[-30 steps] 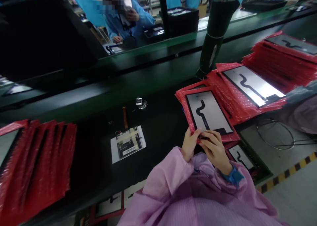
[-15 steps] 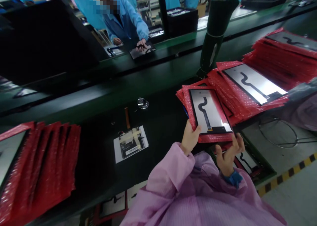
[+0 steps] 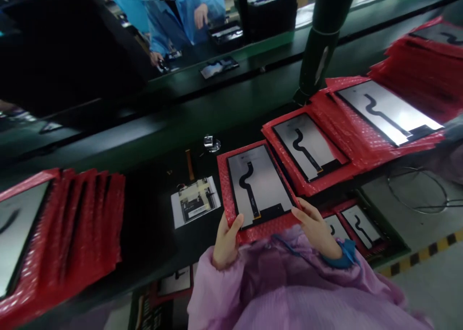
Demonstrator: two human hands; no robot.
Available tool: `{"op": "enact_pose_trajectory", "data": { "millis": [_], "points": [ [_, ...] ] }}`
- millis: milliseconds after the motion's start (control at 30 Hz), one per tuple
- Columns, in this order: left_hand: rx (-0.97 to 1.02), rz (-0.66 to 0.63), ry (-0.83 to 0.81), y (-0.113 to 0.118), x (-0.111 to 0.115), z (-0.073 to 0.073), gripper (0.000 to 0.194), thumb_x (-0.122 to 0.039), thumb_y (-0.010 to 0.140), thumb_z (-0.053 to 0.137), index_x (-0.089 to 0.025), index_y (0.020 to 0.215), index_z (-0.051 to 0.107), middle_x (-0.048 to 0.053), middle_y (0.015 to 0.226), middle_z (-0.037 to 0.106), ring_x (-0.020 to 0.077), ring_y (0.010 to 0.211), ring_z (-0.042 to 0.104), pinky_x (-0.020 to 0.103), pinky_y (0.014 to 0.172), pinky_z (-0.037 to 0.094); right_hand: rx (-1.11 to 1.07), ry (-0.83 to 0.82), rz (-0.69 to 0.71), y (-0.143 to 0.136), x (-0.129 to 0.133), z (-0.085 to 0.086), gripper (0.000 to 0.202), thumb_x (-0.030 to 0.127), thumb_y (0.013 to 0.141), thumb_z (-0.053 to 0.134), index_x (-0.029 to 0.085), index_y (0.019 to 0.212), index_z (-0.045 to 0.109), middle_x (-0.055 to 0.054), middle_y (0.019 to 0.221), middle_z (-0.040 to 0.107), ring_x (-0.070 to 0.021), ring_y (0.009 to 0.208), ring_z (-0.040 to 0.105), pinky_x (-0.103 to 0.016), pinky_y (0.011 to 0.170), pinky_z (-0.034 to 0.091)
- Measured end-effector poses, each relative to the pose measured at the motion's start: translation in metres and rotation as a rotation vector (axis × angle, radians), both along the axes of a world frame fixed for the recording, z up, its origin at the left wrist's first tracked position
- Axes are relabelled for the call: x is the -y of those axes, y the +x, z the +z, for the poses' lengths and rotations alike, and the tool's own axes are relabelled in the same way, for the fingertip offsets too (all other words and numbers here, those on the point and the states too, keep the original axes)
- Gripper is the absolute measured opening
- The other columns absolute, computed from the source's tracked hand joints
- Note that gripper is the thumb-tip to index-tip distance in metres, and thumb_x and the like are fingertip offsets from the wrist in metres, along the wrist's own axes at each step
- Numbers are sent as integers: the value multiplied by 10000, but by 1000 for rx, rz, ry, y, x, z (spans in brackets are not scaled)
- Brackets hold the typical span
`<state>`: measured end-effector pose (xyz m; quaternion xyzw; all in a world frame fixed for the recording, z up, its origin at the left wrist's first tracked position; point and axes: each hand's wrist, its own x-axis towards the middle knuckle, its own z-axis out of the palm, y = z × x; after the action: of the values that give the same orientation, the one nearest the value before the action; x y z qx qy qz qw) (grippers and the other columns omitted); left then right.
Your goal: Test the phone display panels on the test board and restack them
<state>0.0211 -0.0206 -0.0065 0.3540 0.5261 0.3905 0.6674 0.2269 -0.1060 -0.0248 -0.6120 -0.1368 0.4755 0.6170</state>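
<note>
Between my hands is a display panel, silver-backed with a dark curved flex cable, lying on a red bubble-wrap sleeve. My left hand grips its lower left corner, thumb on top. At the lower right corner my right hand holds it the same way; the fingers beneath are hidden. Just beyond, another panel rests on a red sleeve at the near end of a stack. To the left on the dark bench lies a small circuit assembly on a white sheet, with an orange flex strip behind it.
Red-sleeved panels are stacked at right and at left. A dark green post rises behind the bench. Low at right is a green crate with panels. Across the line, a person in blue works beside a panel.
The held panel and sleeve have moved left, away from the stack, uncovering another panel there. My right hand has closed on the right corner. The person opposite has lifted a hand off their panel.
</note>
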Motion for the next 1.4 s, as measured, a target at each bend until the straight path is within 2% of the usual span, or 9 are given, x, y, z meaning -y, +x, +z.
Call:
{"op": "enact_pose_trajectory", "data": {
  "millis": [167, 333, 433, 533, 733, 833, 967, 1167, 1400],
  "points": [
    [-153, -129, 65, -22, -21, 2, 561, -588, 685, 829, -190, 1045, 670, 84, 981, 755, 239, 860, 740, 344, 742, 609, 1, -113, 75, -7, -19, 9, 515, 582, 604, 861, 210, 913, 683, -21, 849, 697, -166, 751, 658, -290, 640, 570],
    [-359, -456, 94, -66, -55, 46, 727, -796, 779, 595, -159, 1122, 675, 45, 658, 672, 174, 420, 600, 276, 395, 464, 26, -58, 166, -7, -31, 9, 538, 585, 630, 841, 229, 976, 634, -9, 859, 679, -167, 728, 661, -308, 643, 584],
    [-647, -292, 476, -77, -93, 67, 585, -671, 923, 494, -162, 1124, 703, 90, 826, 712, 218, 713, 696, 321, 629, 567, 221, -110, 336, -1, -31, 16, 523, 640, 732, 727, 225, 1027, 610, 17, 689, 632, -159, 536, 587, -300, 505, 497],
    [-981, -133, 745, -71, -139, 64, 421, -437, 989, 470, -160, 1244, 661, 129, 1149, 695, 284, 1102, 645, 459, 1006, 504, 789, -198, 429, 11, -31, 33, 417, 610, 866, 572, 216, 980, 651, 1, 616, 604, -173, 511, 553, -302, 500, 415],
    [-1396, -134, 636, -55, -192, 28, 454, -324, 907, 616, -88, 1294, 581, 239, 1251, 609, 424, 1248, 514, 587, 1028, 444, 1290, 117, 562, 12, -71, 70, 358, 468, 985, 502, 195, 1158, 654, -53, 844, 704, -199, 737, 678, -326, 686, 540],
    [-1346, -96, 661, -59, -198, 17, 458, -211, 876, 616, -104, 1316, 545, 196, 1156, 639, 399, 1208, 543, 582, 1015, 449, 1398, 253, 710, -6, -111, 64, 409, 433, 985, 514, 175, 1286, 613, -145, 1190, 700, -287, 1113, 675, -434, 921, 573],
    [-977, 31, 704, -68, -203, 9, 608, -30, 784, 580, -160, 1367, 466, 50, 899, 651, 249, 975, 641, 459, 971, 503, 1500, 166, 862, -25, -153, 40, 787, 485, 909, 637, 45, 1518, 401, -262, 1598, 368, -411, 1530, 285, -591, 1185, 373],
    [-345, 162, 684, -74, -212, 5, 617, -132, 818, 674, -204, 1378, 427, 44, 978, 690, 173, 956, 691, 335, 913, 548, 1490, 152, 909, -27, -163, 25, 865, 466, 900, 651, 31, 1566, 311, -246, 1631, 319, -388, 1558, 227, -565, 1269, 232],
    [-303, 148, 692, -74, -210, 9, 485, -390, 890, 718, -194, 1304, 558, 40, 882, 738, 157, 759, 718, 314, 802, 585, 1446, 138, 895, -30, -165, 29, 800, 406, 906, 664, 19, 1534, 354, -257, 1591, 382, -392, 1538, 275, -547, 1265, 265]
  ]
}}
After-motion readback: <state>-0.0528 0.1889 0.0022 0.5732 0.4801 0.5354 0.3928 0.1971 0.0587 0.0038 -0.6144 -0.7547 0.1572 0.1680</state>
